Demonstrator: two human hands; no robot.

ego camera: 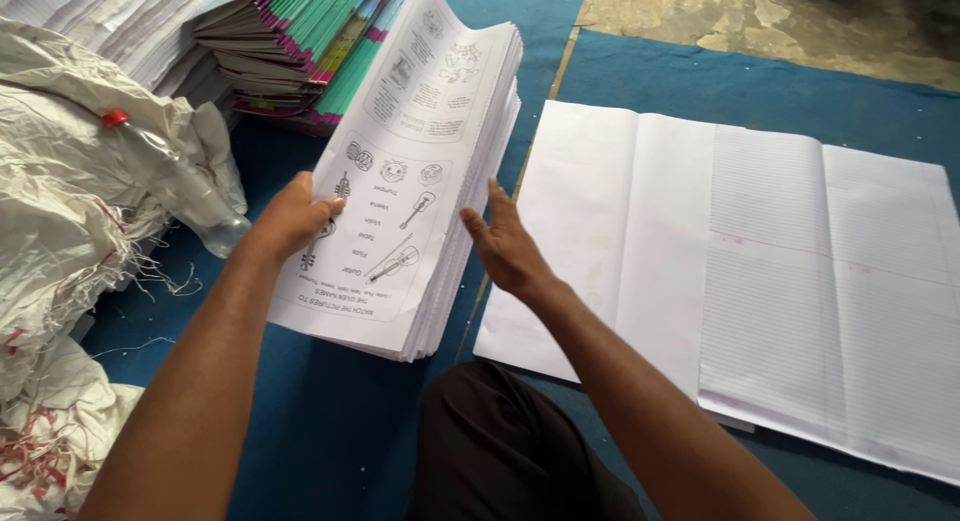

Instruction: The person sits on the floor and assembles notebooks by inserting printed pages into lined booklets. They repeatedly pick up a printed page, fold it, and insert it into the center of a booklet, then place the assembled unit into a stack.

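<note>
Printed sheets [420, 181] stand in a thick stack at frame centre, left hand [295, 216] clamped on one edge, right hand [505, 243] flat against the other, fingers together. Ruled sheets [800, 281] lie spread at right; the stack looks not yet squared.

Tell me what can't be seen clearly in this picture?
Head view, the only one:
- Left hand: fingertips hidden behind the printed sheet stack.
- Lower sheets: covered by the top page.
- Plastic bottle: its base is sunk into the white sack.
- Green-covered books: cut off by the top edge.

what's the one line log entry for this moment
left hand grips stack of printed sheets | right hand flat against its edge | ruled sheets beside
</note>
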